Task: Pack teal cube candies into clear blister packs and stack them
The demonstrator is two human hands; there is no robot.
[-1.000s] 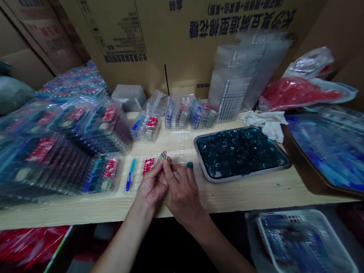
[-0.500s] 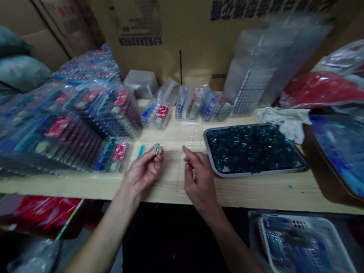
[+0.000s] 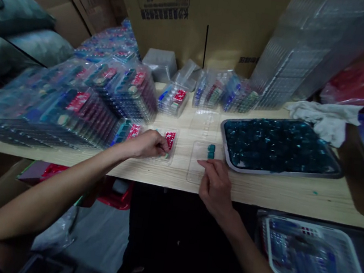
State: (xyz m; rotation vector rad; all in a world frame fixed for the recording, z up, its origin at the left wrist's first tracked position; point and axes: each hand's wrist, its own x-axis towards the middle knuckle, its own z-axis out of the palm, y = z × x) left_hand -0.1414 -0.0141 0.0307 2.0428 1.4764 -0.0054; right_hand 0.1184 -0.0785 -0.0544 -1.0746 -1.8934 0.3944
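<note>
My left hand (image 3: 151, 145) is over a clear plastic tray (image 3: 173, 153) that holds a red patterned packet (image 3: 170, 138). Its fingers are pinched down at the tray; a small pale-green item (image 3: 165, 156) shows at the fingertips. My right hand (image 3: 217, 184) is curled at the right edge of a second clear tray (image 3: 193, 174), index finger reaching across it. Whatever lies inside its curl is hidden. Just above its knuckles, small teal pieces (image 3: 211, 150) sit in that tray. Right of this hand is a grey-rimmed tray (image 3: 241, 168) full of dark teal pieces.
Stacks of filled clear packs (image 3: 97, 111) crowd the left side. Smaller filled packs (image 3: 211, 88) and tall nested clear trays (image 3: 282, 69) stand along the back. A white cloth (image 3: 326, 118) touches the teal tray's corner. A white basket (image 3: 317, 259) is below the table edge.
My left hand has gone from holding up a small striped bundle to reaching down into the packet tray. Teal pieces now show in the tray by my right hand. The view has shifted.
</note>
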